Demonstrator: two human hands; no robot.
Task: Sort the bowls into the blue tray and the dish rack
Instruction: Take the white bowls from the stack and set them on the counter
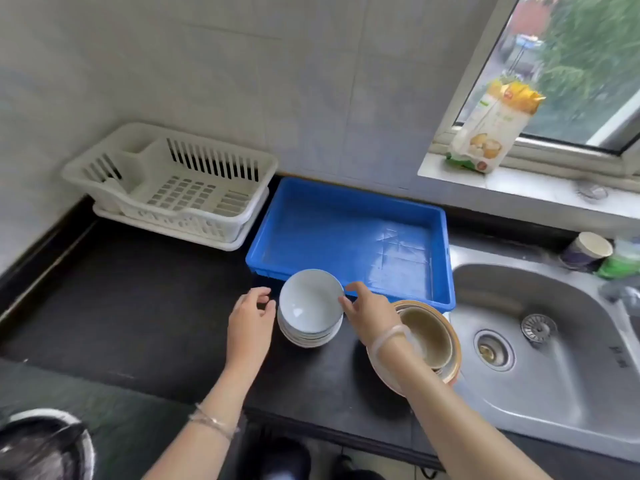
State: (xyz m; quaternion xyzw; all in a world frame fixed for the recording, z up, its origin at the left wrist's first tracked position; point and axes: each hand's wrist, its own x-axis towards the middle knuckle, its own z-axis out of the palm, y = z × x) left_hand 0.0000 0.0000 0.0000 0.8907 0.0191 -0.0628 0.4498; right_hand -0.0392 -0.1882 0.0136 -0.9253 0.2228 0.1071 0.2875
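My right hand (369, 315) pinches the rim of the top white bowl (308, 299) at its 3 o'clock edge, thumb and forefinger closed on it. That bowl sits tilted on the stack of white bowls (308, 336) in the middle of the dark tabletop (138, 306). My left hand (251, 317) hovers just beside the stack at 9 o'clock, fingers loosely curved and holding nothing. At 4 o'clock from the stack, partly behind my right wrist, stands a stack of brown bowls (429, 337). The blue tray (349, 237) lies at 1 o'clock, just beyond the white bowls, and the dish rack (173, 185) at 10 o'clock, touching the tray's left wall. The sink (554, 358) is at 3 o'clock.
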